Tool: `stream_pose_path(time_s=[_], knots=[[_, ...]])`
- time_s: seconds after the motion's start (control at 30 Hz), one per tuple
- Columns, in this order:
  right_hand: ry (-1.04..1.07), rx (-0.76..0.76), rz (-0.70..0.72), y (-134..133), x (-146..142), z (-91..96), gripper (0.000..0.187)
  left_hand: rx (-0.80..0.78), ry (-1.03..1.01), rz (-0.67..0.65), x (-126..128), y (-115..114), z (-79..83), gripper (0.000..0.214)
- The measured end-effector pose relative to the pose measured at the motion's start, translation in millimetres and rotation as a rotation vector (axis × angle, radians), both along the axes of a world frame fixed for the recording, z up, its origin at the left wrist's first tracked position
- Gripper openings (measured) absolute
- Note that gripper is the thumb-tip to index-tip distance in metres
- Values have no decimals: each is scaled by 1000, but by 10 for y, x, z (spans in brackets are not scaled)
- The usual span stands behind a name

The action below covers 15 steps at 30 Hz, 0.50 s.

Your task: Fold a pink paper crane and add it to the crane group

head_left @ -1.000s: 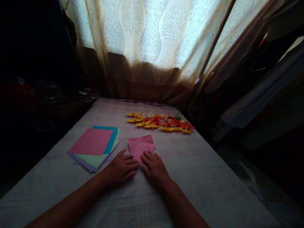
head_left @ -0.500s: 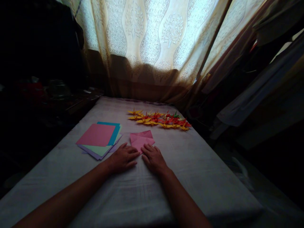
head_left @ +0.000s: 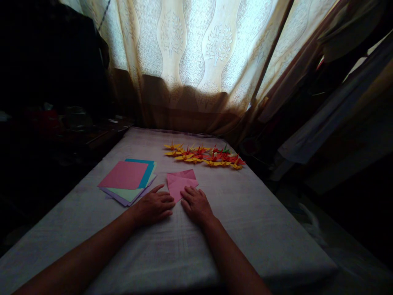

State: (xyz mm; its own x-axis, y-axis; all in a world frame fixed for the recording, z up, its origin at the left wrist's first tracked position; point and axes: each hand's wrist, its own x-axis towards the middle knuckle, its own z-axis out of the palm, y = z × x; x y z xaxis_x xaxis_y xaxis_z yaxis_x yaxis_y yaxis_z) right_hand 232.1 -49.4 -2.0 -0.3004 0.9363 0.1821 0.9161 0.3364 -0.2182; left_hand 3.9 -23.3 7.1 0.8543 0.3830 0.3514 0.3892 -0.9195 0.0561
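Note:
A folded pink paper [head_left: 181,183] lies on the cloth-covered table [head_left: 245,229] in front of me. My left hand [head_left: 152,207] rests flat on the table just left of its near corner, fingers stretched towards it. My right hand [head_left: 196,205] lies flat with its fingertips on the paper's near right edge. Both hands are open, palms down. A stack of coloured square sheets [head_left: 127,180], pink on top, sits to the left of the folded paper.
A cluster of several folded paper cranes [head_left: 204,155] in yellow, red and green lies at the far side of the table. A patterned curtain [head_left: 190,61] hangs behind. Dark furniture [head_left: 46,123] stands to the left, and the table's right edge drops off near dark clutter.
The view has pulled back and shifted a little, so more of my forearms show. My hands stay flat at the pink paper's near corner, barely moved.

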Motion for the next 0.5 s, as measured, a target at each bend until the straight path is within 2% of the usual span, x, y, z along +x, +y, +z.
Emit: stream_pose_path(time_s=[0.13,0.23,0.4,0.5], knots=[[6,14,-13,3,1,-17,38,13,-48,7,-51,-23,-54,24],[39,50,-1,16,17,-64,36,11,-108,103,-93,32,-77,27],[128,131,42,50,43,-162,22,71,-121,276,-36,306,-107,31],[174,177,21,78,45,-215,20,27,-55,365,64,468,-150,35]])
